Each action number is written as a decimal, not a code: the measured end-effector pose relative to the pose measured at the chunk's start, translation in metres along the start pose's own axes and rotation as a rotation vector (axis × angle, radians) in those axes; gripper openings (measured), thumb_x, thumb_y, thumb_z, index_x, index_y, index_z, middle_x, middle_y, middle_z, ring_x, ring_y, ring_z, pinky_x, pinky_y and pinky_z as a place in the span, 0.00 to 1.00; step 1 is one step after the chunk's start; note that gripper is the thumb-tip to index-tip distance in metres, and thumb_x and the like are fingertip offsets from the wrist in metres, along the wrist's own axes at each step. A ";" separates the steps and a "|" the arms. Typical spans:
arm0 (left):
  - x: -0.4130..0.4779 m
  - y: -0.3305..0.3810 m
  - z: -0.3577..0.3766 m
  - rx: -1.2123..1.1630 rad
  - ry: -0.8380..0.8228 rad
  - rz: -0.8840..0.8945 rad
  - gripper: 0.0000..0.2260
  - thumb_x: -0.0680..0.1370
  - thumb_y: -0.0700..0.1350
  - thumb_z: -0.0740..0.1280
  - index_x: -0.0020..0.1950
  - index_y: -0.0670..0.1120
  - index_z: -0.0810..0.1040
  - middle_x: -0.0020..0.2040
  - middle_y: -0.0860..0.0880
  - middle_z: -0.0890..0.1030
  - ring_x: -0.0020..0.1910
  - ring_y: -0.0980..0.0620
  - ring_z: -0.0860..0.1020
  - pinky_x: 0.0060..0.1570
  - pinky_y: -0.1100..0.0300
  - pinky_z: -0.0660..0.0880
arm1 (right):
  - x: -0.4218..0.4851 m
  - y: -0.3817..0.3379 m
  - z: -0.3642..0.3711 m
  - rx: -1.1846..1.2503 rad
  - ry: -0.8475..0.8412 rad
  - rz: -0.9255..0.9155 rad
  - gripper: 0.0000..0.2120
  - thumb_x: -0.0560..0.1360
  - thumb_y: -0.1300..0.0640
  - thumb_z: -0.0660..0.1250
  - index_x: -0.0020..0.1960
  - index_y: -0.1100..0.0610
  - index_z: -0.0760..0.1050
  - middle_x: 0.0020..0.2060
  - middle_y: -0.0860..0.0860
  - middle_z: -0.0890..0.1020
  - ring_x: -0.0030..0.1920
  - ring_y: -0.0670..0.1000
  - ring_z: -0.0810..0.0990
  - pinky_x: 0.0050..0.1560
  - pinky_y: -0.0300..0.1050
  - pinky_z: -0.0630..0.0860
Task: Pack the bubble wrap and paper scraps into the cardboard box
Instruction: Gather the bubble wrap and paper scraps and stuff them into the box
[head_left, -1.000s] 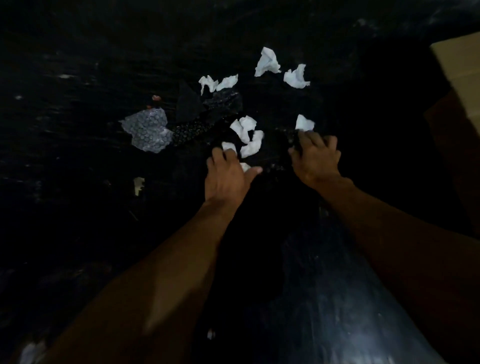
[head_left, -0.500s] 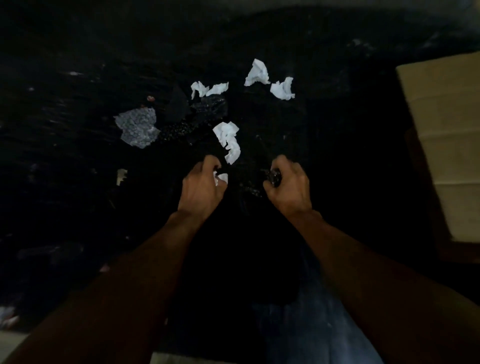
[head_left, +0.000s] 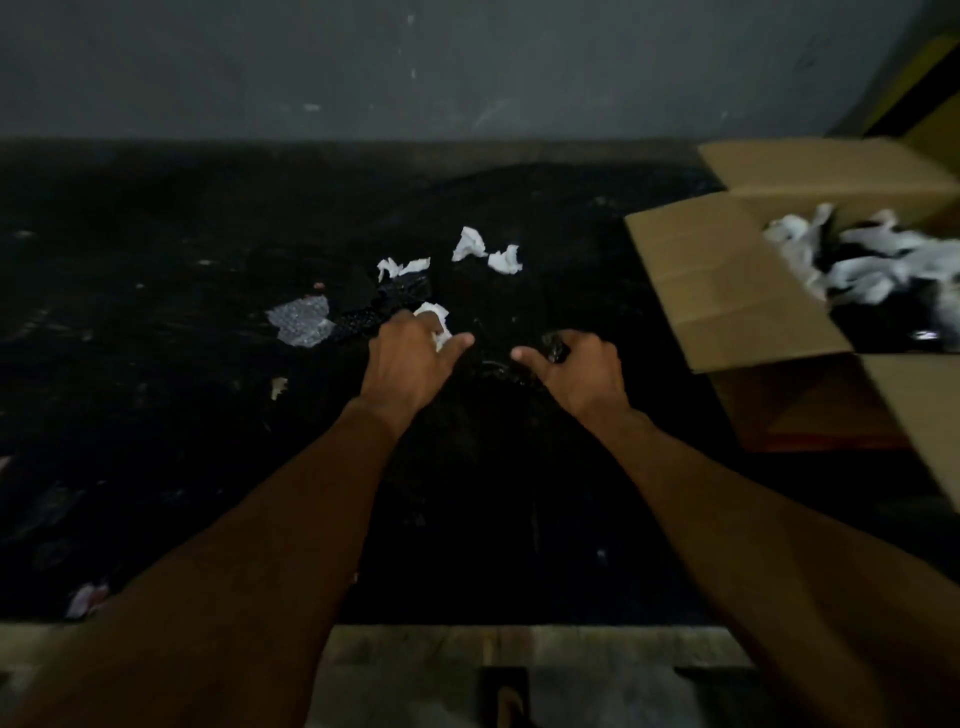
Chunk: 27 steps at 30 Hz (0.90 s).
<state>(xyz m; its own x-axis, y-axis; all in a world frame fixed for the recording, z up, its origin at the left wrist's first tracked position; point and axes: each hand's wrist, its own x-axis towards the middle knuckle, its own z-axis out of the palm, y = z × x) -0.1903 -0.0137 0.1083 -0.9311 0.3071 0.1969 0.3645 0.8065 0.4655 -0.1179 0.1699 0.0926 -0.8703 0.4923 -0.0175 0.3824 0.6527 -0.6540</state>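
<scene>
The paper scrap (head_left: 435, 318) is white and crumpled. It is clamped in the grip of the left hand (head_left: 410, 364): the fingers curl round it and the thumb points right. The right hand (head_left: 582, 376) has its grip closed on a dark glossy item (head_left: 556, 349), with the thumb pointing left. This item appears to be black bubble wrap, but the light is too dim to confirm it. Both hands are over the middle of the bench (head_left: 156, 415), near each other but apart.

Three loose paper scraps (head_left: 469, 243) lie on the bench beyond the hands. A clear bubble wrap sheet (head_left: 300, 321) lies flat to the left of the left hand. A dark bubble wrap strip (head_left: 382, 299) adjoins its right side.

The cardboard box (head_left: 727, 291) stands at the right of the bench, well apart from the hands. Its flaps are open, and the near flap folds outward toward the bench centre. White paper (head_left: 883, 260) and dark material are inside it. A grey wall (head_left: 363, 62) is behind the bench.
</scene>
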 end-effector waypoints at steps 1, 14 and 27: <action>0.002 0.011 -0.011 -0.032 0.021 0.030 0.17 0.75 0.57 0.68 0.49 0.42 0.79 0.50 0.41 0.79 0.51 0.42 0.78 0.48 0.52 0.72 | -0.003 -0.006 -0.018 0.022 0.042 -0.038 0.29 0.68 0.36 0.71 0.59 0.56 0.79 0.54 0.55 0.83 0.58 0.55 0.79 0.58 0.44 0.73; 0.027 0.208 -0.049 -0.379 -0.061 0.426 0.27 0.67 0.57 0.76 0.62 0.47 0.80 0.57 0.47 0.83 0.56 0.50 0.79 0.60 0.53 0.75 | -0.019 0.050 -0.240 0.071 0.358 -0.163 0.39 0.66 0.38 0.74 0.69 0.59 0.72 0.62 0.57 0.79 0.63 0.56 0.76 0.61 0.48 0.72; 0.043 0.415 0.107 -0.408 -0.101 0.459 0.24 0.68 0.57 0.76 0.61 0.48 0.80 0.56 0.48 0.81 0.55 0.50 0.78 0.51 0.61 0.70 | 0.056 0.257 -0.381 -0.089 0.385 -0.161 0.26 0.64 0.32 0.73 0.54 0.48 0.80 0.39 0.46 0.84 0.40 0.47 0.81 0.37 0.42 0.73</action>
<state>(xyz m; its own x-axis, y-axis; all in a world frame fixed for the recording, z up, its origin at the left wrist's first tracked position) -0.0806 0.3882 0.2177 -0.6678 0.6392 0.3815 0.6858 0.3290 0.6492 0.0500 0.5845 0.2119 -0.7478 0.5482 0.3744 0.2911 0.7776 -0.5573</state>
